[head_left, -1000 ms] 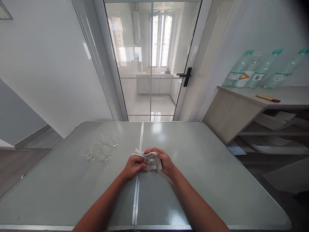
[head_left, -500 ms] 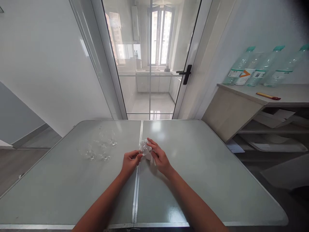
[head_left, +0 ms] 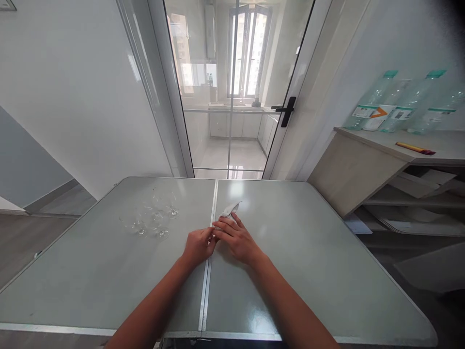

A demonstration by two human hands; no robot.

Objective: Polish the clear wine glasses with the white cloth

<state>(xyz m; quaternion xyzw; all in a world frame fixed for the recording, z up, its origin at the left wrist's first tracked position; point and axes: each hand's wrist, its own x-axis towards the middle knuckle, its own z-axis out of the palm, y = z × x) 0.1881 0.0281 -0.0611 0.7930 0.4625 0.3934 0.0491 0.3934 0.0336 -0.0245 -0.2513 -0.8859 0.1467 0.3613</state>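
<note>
Above the seam in the middle of the table, my left hand (head_left: 198, 246) pinches a small clear glass, nearly all of it covered by my fingers and by the white tissue. My right hand (head_left: 237, 238) is closed with its fingers pressing that white tissue (head_left: 229, 209) against the glass; one corner of the tissue sticks up beyond my fingers. Both hands meet at the fingertips. Off to the left, several clear stemmed glasses (head_left: 162, 232) stand in a loose group.
The pale grey-green table (head_left: 312, 271) has a metal edge and a metal centre strip. At the right is a wooden shelf unit (head_left: 370, 157) with several plastic bottles (head_left: 399, 104) and a yellow-and-red stick-like item (head_left: 414, 148). Behind the table is a glass door (head_left: 247, 145).
My right hand has brought the tissue up around the glass, which showed between my hands before and is now mostly hidden. My head view has shifted slightly; the other glasses have stayed put.
</note>
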